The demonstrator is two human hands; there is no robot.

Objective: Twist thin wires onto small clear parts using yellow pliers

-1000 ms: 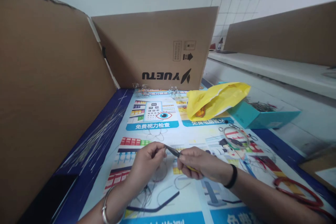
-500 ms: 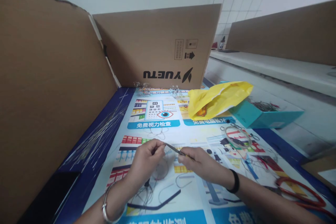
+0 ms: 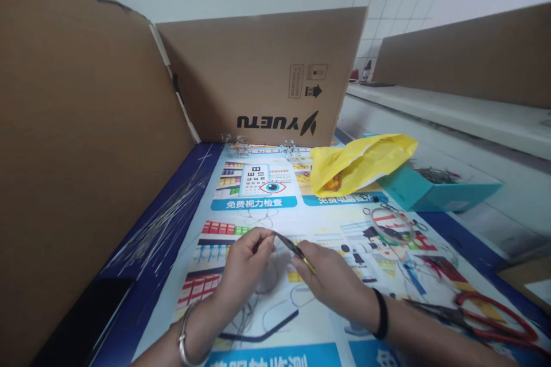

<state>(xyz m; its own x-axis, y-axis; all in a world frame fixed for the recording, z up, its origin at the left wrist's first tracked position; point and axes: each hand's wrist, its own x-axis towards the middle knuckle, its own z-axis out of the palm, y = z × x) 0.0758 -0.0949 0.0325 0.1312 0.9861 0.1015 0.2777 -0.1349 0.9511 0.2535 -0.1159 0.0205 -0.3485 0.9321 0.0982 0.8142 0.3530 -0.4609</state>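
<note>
Over the printed mat [image 3: 310, 321], my left hand [image 3: 247, 258] is closed in a pinch around something too small to make out, with a thin wire loop hanging below. My right hand [image 3: 329, 275] is wrapped round pliers [image 3: 293, 246] with dark jaws and a yellowish handle. Their tip points left and meets the fingertips of my left hand. Loose wires and a dark curved strip [image 3: 262, 336] lie beneath my hands.
Red-handled scissors [image 3: 462, 318] lie at the right. A yellow bag [image 3: 365, 163] rests against a teal box [image 3: 434, 192] of wire pieces. Thin straight wires [image 3: 161, 223] and a black flat object [image 3: 90, 318] are at the left. Cardboard panels [image 3: 258, 74] stand behind and left.
My right hand has turned, so the pliers slant more steeply and more of their handle shows. More of the scissors is visible beyond my right forearm. The view has shifted slightly.
</note>
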